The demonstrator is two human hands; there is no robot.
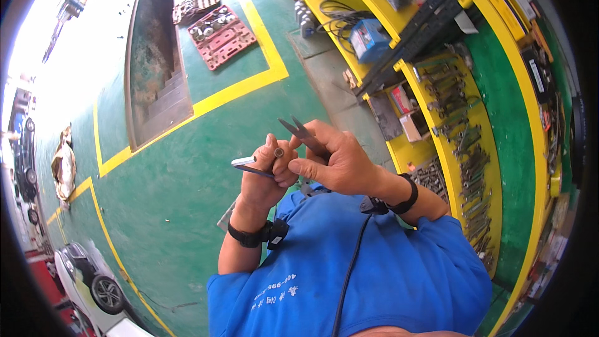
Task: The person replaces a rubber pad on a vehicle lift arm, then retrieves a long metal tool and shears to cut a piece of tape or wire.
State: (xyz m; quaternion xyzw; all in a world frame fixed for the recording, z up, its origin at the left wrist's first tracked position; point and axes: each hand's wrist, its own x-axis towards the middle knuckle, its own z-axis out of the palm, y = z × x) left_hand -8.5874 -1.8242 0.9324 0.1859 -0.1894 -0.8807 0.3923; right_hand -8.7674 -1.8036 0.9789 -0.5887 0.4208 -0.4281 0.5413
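Note:
My left hand [264,182] is closed around a bent, flat, shiny metal piece [244,161] whose angled end sticks out to the left. A small round, hollow tool end [279,152] shows between the thumb and fingers of that hand; whether it belongs to the same piece I cannot tell. Just to the right, my right hand [344,159] grips a dark tool with two pointed prongs [303,136], spread apart and directed up and left. Its rear part is hidden in the palm. Both hands are held close together in front of my blue shirt.
Yellow shelving [449,150] on the right holds rows of wrenches [461,140] and a blue machine [369,40] with cables. Ahead, an open floor pit [161,65] with steps lies beside a red socket case [222,35]. A white car [89,285] stands at lower left.

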